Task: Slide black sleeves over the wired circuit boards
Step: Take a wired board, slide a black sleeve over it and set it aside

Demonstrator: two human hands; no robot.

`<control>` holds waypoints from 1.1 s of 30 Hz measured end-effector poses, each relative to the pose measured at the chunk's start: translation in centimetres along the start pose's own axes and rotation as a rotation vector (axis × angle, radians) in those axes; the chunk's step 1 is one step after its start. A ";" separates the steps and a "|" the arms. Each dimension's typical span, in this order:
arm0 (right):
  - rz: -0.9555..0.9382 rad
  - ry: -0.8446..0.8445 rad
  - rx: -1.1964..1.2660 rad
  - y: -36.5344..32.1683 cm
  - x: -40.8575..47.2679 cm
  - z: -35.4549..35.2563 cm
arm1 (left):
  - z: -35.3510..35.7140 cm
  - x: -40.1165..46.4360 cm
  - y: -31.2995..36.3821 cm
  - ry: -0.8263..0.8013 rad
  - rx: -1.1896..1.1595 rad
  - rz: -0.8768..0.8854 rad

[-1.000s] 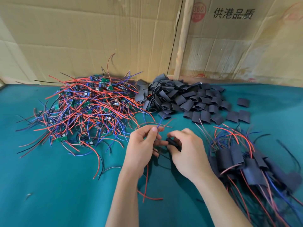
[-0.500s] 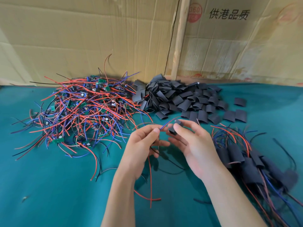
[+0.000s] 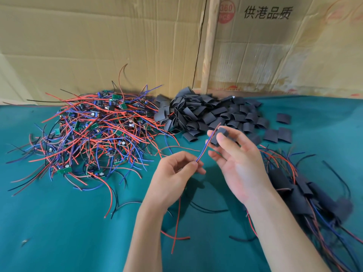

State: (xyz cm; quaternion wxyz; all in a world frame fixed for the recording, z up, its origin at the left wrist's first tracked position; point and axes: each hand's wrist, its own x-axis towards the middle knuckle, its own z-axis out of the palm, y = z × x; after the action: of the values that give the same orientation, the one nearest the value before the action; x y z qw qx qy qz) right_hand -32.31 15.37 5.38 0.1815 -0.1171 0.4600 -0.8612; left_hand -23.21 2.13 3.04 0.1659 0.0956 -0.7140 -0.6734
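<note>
My right hand [image 3: 233, 160] is raised palm up and pinches a black sleeve [image 3: 219, 136] between thumb and fingertips. My left hand [image 3: 172, 177] pinches the red and blue wires [image 3: 206, 148] of one circuit board just below it; the wire ends run up beside the sleeve's left edge. The board itself is hidden in my left hand, and more of its wires hang down under the wrist. A heap of wired circuit boards [image 3: 92, 134] lies at the left. A pile of loose black sleeves [image 3: 206, 114] lies behind my hands.
Sleeved boards [image 3: 306, 193] with trailing wires lie in a heap at the right on the green cloth [image 3: 59, 222]. Loose red and black wires [image 3: 176, 236] lie under my forearms. Cardboard sheets [image 3: 98, 46] stand behind the piles.
My right hand has lifted the sleeve up and to the right, turning palm up. The wire ends now stretch from my left hand up to the sleeve.
</note>
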 end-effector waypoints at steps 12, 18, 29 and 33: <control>-0.060 0.030 -0.194 0.4 -0.2 0.3 | 0.6 0.3 -0.1 0.146 0.056 0.137; -0.066 0.227 -0.016 -0.2 0.4 -0.2 | 0.2 0.5 -0.1 0.186 0.043 0.114; -0.090 0.219 0.012 -0.2 0.5 -0.5 | 0.2 0.4 -0.4 0.191 0.053 0.103; -0.071 0.195 -0.043 -0.3 0.3 -0.5 | 0.1 0.4 -0.4 0.191 0.050 0.097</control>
State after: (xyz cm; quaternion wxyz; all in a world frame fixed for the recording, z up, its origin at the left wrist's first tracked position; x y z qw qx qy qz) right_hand -32.85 15.76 5.37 0.1026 -0.0531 0.4895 -0.8643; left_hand -23.65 2.04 2.65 0.2632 0.1287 -0.7153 -0.6344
